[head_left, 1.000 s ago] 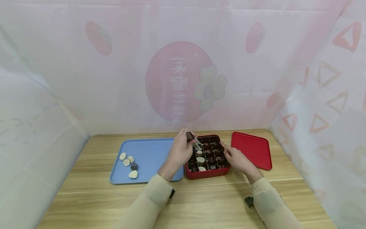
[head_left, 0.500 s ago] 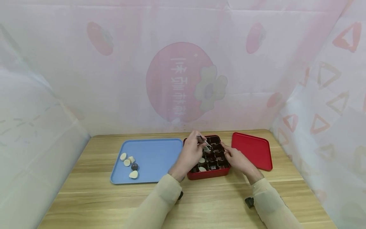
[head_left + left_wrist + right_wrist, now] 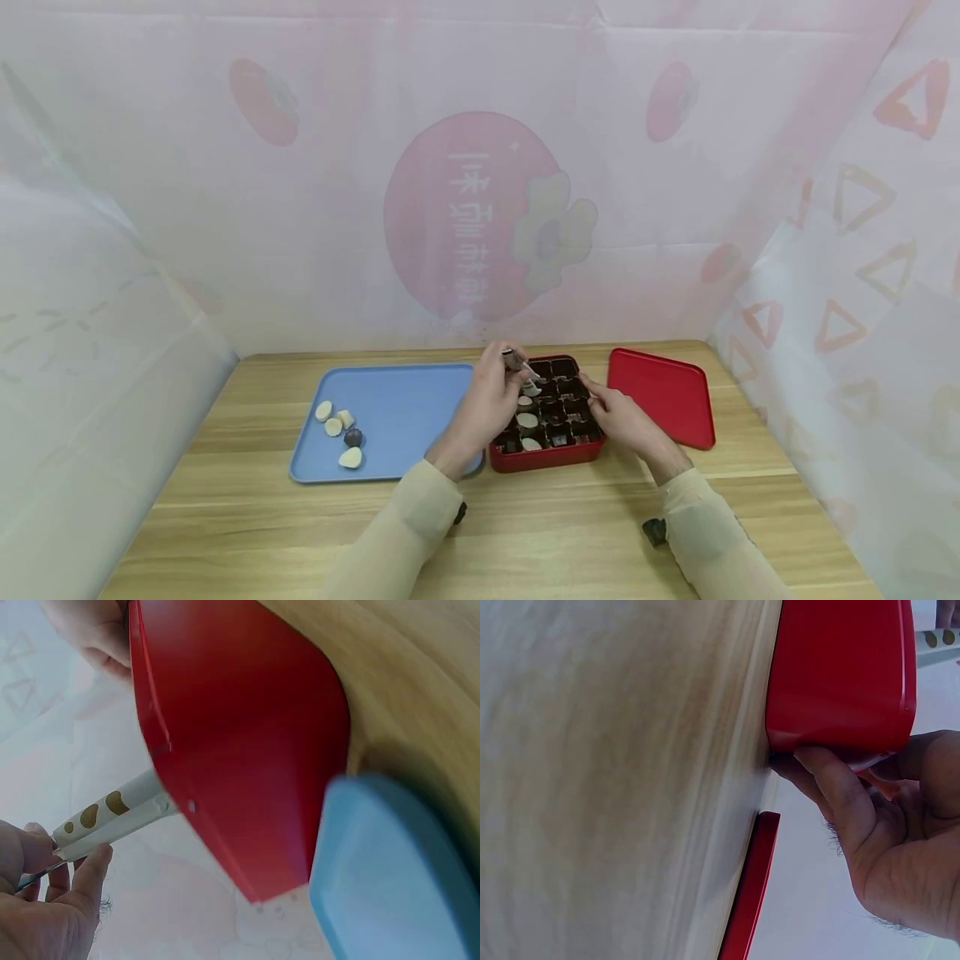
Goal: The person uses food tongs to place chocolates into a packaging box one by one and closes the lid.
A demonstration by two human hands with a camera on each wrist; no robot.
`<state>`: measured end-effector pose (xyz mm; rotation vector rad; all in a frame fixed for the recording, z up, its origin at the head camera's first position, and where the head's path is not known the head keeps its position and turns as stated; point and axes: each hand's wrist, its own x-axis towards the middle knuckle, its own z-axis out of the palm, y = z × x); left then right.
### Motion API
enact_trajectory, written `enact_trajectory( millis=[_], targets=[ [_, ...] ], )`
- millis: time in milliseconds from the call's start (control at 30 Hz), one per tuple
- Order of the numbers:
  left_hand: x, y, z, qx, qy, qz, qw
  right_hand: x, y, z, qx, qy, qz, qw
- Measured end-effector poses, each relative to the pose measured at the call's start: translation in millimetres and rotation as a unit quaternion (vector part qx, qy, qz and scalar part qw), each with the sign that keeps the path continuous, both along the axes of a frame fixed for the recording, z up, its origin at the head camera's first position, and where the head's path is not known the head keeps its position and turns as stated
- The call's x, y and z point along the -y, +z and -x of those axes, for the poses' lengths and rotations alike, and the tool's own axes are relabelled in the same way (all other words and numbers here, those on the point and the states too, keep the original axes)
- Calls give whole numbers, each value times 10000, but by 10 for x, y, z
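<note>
My left hand (image 3: 480, 412) holds a pair of pale metal tongs (image 3: 142, 796) with oval openings along the arm. Their tips (image 3: 531, 388) reach down into the red box (image 3: 546, 458), at the left part of its dark divided insert (image 3: 564, 367). Several white, chocolate-like pieces (image 3: 528, 421) sit in the box's left-hand compartments. What lies between the tong tips is too small to make out. On the box's right side, my right hand (image 3: 624, 415) grips the wall, with fingers against the outer face of the box (image 3: 840, 675) in the right wrist view.
Left of the box lies a blue tray (image 3: 397, 408), its rim close to the box. Several white pieces (image 3: 350, 457) and one dark piece (image 3: 352, 437) rest on its left part. A red lid (image 3: 660, 396) lies right of the box.
My left hand with the tongs moved right over the box, then came back a little left. The right hand stays on the box's side. The pieces on the blue tray keep their places.
</note>
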<state>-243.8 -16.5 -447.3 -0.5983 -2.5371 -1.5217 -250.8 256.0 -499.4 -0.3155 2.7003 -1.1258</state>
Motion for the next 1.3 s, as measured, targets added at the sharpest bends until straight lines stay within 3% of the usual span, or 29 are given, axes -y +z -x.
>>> enact_trajectory(
  millis=[233, 533, 1300],
  targets=[
    [264, 88, -28, -198, 173, 63, 9996, -3, 8, -9, -142, -21, -25, 9999],
    [612, 107, -29, -218, 337, -77, 9992, 1, 22, -28, -87, -29, -13, 10000],
    [1545, 178, -184, -329, 891, 570, 9938, 42, 31, -33, -116, -26, -56, 9999]
  ],
)
